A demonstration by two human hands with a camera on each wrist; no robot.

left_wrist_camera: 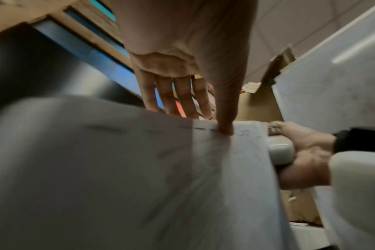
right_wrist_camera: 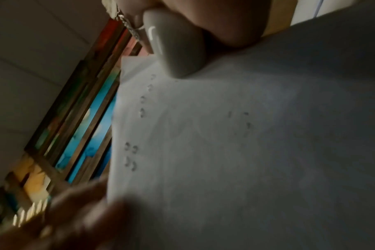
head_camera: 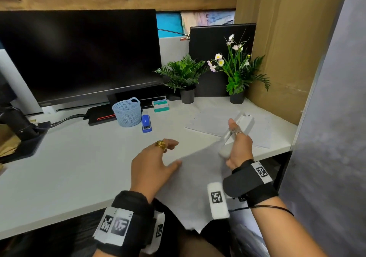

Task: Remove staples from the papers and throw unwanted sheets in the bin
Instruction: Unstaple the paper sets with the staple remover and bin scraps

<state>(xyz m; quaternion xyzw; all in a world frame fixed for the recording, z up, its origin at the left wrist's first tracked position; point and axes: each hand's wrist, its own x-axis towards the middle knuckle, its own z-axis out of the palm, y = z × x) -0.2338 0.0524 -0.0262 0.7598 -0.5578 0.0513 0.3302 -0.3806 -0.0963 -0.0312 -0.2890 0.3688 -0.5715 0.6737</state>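
Head view: a person sits at a pale grey surface (head_camera: 69, 167), both hands over a white sheet of paper (head_camera: 198, 187) that hangs off the near edge toward the lap.
Landmark: the black monitor (head_camera: 79, 54) at the back; every place below is told from it.
Step in hand: staple removal, as I judge it; the sheet is being steadied while the tool is brought to it.
Left hand (head_camera: 154, 163): in front of the monitor's right end at the near edge, palm down, fingers straight; its grip is loose, thumb lying on the sheet's top edge.
Staples (left_wrist_camera: 200, 128): short dark marks in a row along that edge, just beside the thumb in the left wrist view; more bent legs show on the underside in the right wrist view.
Right hand (head_camera: 237, 145): right of the monitor and nearer the person, raised, fingers curled in a closed grip round a white plastic staple remover (head_camera: 239, 130) that points up and away.
Next move: it probably calls for tipping the remover's nose down to the stapled edge and sliding it under one staple.
Other papers (head_camera: 227, 126): flat, right of the monitor, beyond the right hand.
Bin: cannot tell; a small blue basket (head_camera: 127, 112) stands below the monitor's right end.
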